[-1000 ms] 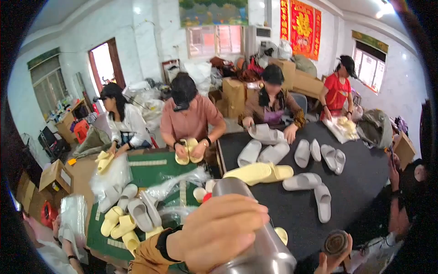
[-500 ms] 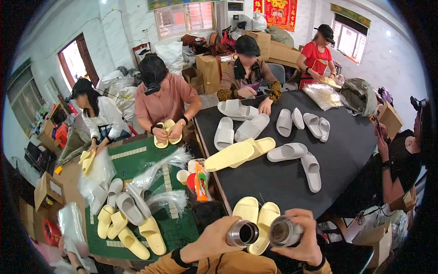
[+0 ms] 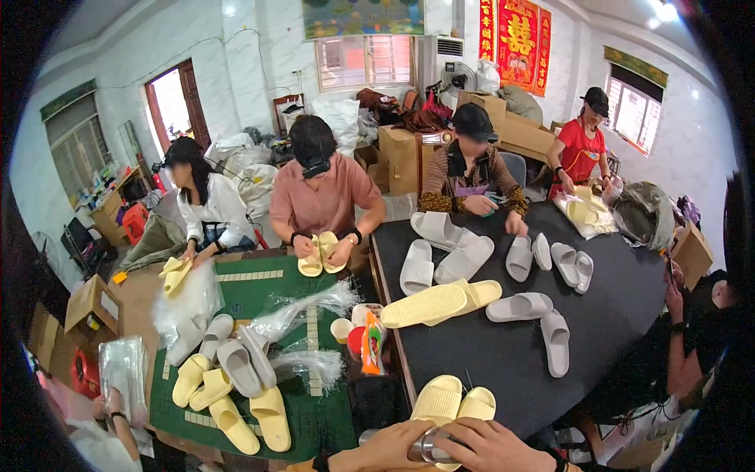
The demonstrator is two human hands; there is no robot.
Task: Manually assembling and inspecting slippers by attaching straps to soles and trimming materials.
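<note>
At the lower edge, a silver metal flask [image 3: 426, 446] lies sideways between my two hands. My left hand [image 3: 393, 446] is wrapped round its body. My right hand [image 3: 494, 445] is closed over the other end, where the flask's lid was held against it; the fingers hide the lid. Right behind my hands a pair of pale yellow slippers [image 3: 440, 399] rests at the table edge, partly covered by them. Farther back, another yellow pair [image 3: 429, 305] lies on the black table [image 3: 464, 362], with several grey slippers [image 3: 519, 307] around it.
A green mat [image 3: 314, 429] at left bears yellow and grey slippers and clear plastic strips [image 3: 307, 311]. Cups [image 3: 341, 329] and an orange packet [image 3: 372, 350] stand near the tables' gap. Several co-workers sit or stand around; one [image 3: 326, 189] handles yellow slippers.
My hands have come together, bringing the open flask and the lid, held apart before, end to end. The view has shifted, so the room appears lower and farther right.
</note>
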